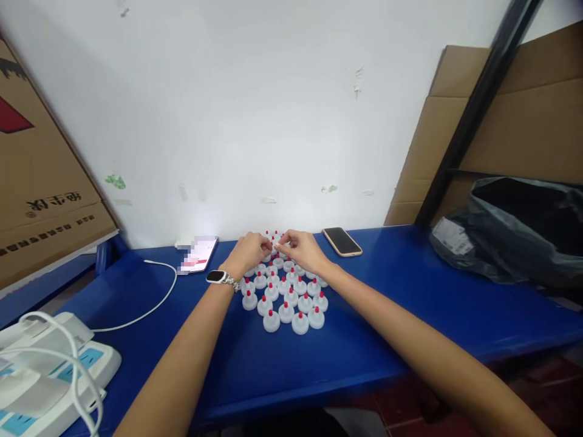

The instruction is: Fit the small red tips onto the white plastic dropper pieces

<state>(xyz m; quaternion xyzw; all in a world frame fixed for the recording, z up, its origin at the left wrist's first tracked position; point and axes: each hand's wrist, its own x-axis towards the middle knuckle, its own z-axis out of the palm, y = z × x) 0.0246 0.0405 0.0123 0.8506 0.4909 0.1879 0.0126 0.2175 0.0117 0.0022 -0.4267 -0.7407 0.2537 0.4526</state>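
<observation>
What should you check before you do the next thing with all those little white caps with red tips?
1. Both hands on the piece: ok. The left hand and right hand meet over the far end of the caps, fingertips together on a small white cap.
2. Grip firm: cannot tell, the piece is too small and partly hidden.
3. Rows of white caps with red tips upright: ok, the near ones stand with red tips up.
4. Forearms apart from the near caps: ok.
5. Phone away from the caps: ok, it lies beside them, apart.
6. White cable away from the hands: ok, it lies off to the left on the blue table.
</observation>
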